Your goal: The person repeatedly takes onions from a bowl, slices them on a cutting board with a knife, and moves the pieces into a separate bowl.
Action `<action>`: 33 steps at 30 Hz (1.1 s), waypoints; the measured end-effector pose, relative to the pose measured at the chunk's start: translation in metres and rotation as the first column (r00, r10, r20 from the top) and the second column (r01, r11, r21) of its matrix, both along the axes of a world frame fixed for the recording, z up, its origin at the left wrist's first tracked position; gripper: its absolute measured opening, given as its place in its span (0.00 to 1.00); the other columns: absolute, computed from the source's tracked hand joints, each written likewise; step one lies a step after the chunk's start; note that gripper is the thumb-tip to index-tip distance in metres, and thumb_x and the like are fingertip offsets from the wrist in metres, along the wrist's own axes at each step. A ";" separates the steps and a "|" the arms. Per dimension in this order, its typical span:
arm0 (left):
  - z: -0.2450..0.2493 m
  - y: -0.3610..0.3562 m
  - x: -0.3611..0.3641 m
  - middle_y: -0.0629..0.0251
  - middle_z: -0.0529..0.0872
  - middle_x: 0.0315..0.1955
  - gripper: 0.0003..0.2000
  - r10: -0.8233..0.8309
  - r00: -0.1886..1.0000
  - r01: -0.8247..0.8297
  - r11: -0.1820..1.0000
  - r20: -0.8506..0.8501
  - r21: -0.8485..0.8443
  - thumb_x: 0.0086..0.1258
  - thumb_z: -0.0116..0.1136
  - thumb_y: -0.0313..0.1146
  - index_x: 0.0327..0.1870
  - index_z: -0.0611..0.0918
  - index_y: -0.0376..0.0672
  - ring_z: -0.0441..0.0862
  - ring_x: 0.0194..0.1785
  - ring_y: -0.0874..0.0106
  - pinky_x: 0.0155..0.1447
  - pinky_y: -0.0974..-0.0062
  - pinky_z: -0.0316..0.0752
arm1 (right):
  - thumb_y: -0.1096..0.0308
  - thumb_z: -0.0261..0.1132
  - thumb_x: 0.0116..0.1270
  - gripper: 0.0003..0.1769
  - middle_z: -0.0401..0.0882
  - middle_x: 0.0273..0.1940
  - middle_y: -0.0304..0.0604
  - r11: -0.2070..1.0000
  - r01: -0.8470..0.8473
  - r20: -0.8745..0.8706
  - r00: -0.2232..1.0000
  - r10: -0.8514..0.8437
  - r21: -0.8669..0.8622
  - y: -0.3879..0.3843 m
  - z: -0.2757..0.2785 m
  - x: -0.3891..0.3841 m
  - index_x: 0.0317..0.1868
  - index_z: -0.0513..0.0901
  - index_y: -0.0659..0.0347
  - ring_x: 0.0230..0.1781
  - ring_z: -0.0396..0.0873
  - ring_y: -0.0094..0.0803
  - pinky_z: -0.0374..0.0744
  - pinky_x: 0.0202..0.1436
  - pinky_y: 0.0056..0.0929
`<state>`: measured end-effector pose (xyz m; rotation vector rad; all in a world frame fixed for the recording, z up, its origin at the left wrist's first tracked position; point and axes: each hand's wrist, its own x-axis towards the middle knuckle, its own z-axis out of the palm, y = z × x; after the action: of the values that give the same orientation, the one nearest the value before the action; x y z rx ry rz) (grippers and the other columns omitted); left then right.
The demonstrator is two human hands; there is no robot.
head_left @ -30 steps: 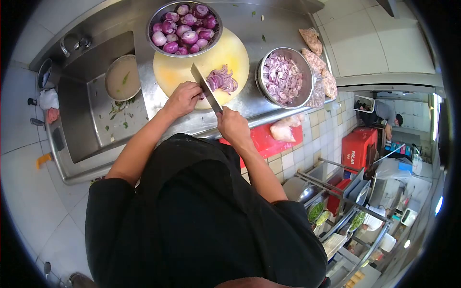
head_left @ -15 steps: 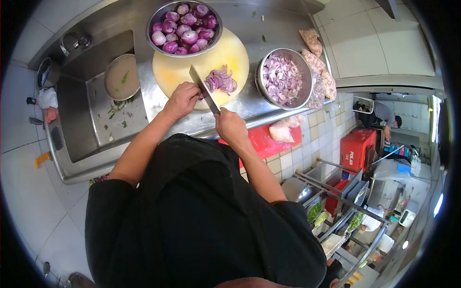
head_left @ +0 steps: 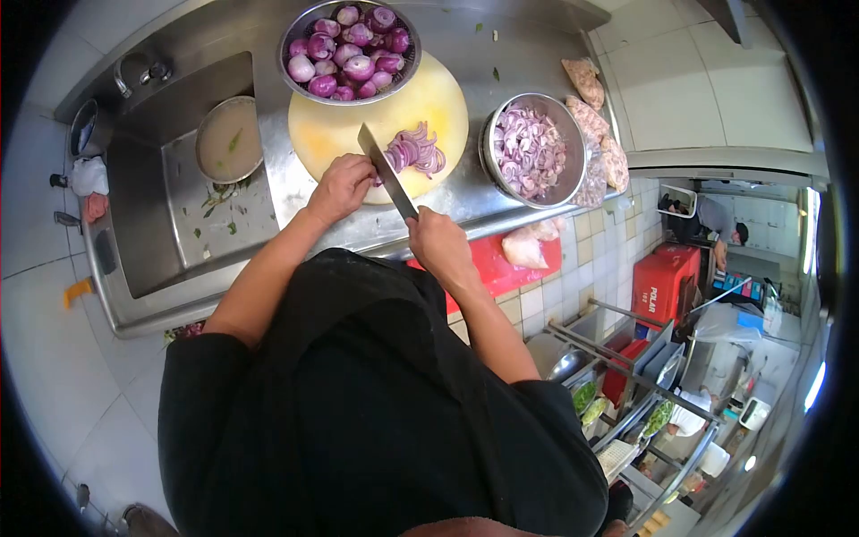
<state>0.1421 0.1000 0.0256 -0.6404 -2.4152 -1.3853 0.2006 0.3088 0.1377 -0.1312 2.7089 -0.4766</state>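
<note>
My right hand [head_left: 438, 240] grips the handle of a wide-bladed knife [head_left: 386, 172], its blade pointing away over the round yellowish cutting board [head_left: 322, 143]. Just left of the blade, my left hand [head_left: 342, 186] has its fingers curled on an onion that they mostly hide. Sliced red onion [head_left: 417, 149] lies in a loose heap on the blade's other side. A colander [head_left: 284, 55] full of peeled red onions [head_left: 359, 68] overlaps the board's far edge. To the right, a steel bowl [head_left: 580, 170] holds cut onion [head_left: 530, 148].
On the left is a sink [head_left: 170, 170] with a pan of cloudy water [head_left: 228, 143]. Bagged food [head_left: 586, 82] lines the counter's right end. Below the counter edge is a red board [head_left: 483, 268] with pale meat [head_left: 523, 248]. Another person [head_left: 716, 215] is far right.
The knife and my right hand have shifted very slightly to the right. My left hand stays at the onion, and the whole view has moved a little.
</note>
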 end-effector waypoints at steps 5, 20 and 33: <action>-0.003 -0.002 0.001 0.57 0.87 0.40 0.04 -0.008 0.999 0.009 1.000 0.043 -0.016 0.66 0.66 0.25 0.39 0.85 0.38 0.84 0.47 0.53 0.56 0.58 0.77 | 0.62 0.63 0.77 0.14 0.88 0.35 0.65 1.000 -0.012 0.008 1.000 0.012 -0.006 -0.002 -0.019 -0.011 0.45 0.84 0.66 0.41 0.88 0.65 0.85 0.49 0.59; -0.006 0.002 0.002 0.56 0.88 0.41 0.04 0.012 0.999 -0.012 1.000 0.041 0.009 0.65 0.67 0.25 0.39 0.86 0.38 0.85 0.48 0.53 0.55 0.59 0.79 | 0.59 0.63 0.76 0.15 0.88 0.34 0.63 0.999 -0.030 -0.045 0.999 0.029 -0.011 -0.001 -0.034 -0.010 0.41 0.84 0.65 0.38 0.89 0.62 0.85 0.45 0.59; 0.097 0.007 0.020 0.56 0.87 0.53 0.13 -0.079 0.991 0.069 0.994 -0.110 -0.088 0.64 0.71 0.30 0.50 0.89 0.42 0.83 0.60 0.53 0.65 0.57 0.74 | 0.65 0.72 0.63 0.14 0.89 0.36 0.49 0.991 -0.091 -0.374 0.919 0.122 0.099 0.059 0.008 0.001 0.47 0.80 0.58 0.37 0.89 0.51 0.82 0.43 0.49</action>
<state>0.1624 0.1074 0.1221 -0.8145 -2.3920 -1.2452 0.2014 0.3682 0.1458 -0.3842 3.0729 -0.3369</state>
